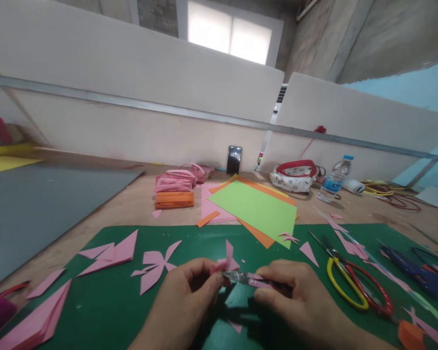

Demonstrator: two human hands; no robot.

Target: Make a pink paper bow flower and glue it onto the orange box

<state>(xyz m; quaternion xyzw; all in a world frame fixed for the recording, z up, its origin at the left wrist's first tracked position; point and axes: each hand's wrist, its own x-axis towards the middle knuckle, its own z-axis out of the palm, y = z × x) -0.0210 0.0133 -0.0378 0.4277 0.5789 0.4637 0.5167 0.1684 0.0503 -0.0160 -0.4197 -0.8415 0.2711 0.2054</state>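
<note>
My left hand (193, 287) pinches a small folded piece of pink paper (229, 255) above the cutting mat. In my right hand (292, 287) are small pliers (246, 278) with a metal head and pink on the handles. Their tip meets the paper at my left fingertips; exactly what it grips is hidden. To the left on the green cutting mat (105, 306) lies a pink paper cut-out with petal shapes (156, 265). Folded pink paper pieces (113, 255) lie farther left. Beside my right hand rest scissors (361, 287) with yellow and red handles.
Green paper (259, 206) tops orange and pink sheets behind the mat. Pink folded bundles (175, 181) and an orange one (175, 200) stand nearby. A phone (234, 159) leans on the wall. A bottle (336, 180), a pouch (294, 180) and a blue glue gun (416, 270) are rightward.
</note>
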